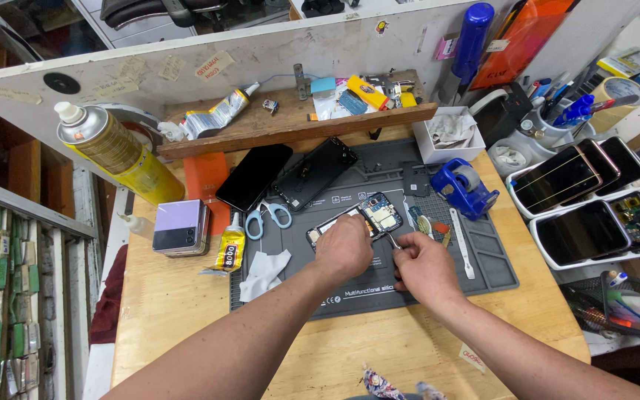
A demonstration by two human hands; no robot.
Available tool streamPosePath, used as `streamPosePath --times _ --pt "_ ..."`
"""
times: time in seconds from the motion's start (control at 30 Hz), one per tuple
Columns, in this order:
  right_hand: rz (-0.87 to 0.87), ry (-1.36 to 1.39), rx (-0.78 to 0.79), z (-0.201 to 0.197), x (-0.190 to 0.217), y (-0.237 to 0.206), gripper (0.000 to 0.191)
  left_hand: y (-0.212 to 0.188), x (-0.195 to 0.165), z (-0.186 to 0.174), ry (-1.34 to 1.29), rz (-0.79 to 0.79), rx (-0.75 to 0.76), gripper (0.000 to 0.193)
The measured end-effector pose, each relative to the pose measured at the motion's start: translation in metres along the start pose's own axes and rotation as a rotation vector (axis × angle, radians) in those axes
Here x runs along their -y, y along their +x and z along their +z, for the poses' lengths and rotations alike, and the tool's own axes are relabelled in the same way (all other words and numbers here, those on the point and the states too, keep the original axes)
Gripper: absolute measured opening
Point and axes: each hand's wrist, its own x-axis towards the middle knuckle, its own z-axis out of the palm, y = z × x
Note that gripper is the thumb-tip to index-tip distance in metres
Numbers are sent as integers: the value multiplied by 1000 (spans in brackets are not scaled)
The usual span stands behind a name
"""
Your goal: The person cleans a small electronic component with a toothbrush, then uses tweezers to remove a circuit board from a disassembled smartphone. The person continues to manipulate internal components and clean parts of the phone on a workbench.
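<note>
Left hand: the left hand (344,248) is lying at the centre of the frame, fingers curled down over the lower end of the opened phone (357,221), pinning it to the mat.
Right hand: the right hand (425,265) is sitting just right of the left one, fingers pinched narrow around a thin metal tool (393,240) whose tip is pointing up-left at the phone's edge.
Opened phone: it is lying tilted on the grey work mat (483,252), centre of the frame, its back off and circuit boards showing at the upper right end.
Near the hands: a white cloth (263,272) is lying at the mat's lower left corner, a yellow glue tube (230,248) just beside it, and blue-handled scissors (269,216) above.
Right of the mat: a blue tape dispenser (462,187) is standing at the mat's upper right.
Farther up: two dark phone panels (283,174) are leaning side by side at the mat's top edge.
Left: a lilac folded phone (179,226) is resting on the wooden table, and a yellow spray can (116,152) is leaning beyond it, upper left.
Far right: white trays (557,252) are holding several phones.
</note>
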Motion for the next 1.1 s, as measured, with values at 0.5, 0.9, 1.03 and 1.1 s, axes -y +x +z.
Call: streamPosePath --times 0.5,0.9,1.03,1.1 --pt "-4 32 -39 3 -5 2 26 0 3 0 -13 18 3 8" --pt "-17 -112 -54 4 7 -3 28 0 4 -2 -25 19 0 11" --pt "-26 -56 -46 3 1 0 28 -6 3 -13 -126 -5 -55 16" --pt "-51 -69 -72 0 -4 1 27 -12 5 -20 -86 73 -159 27"
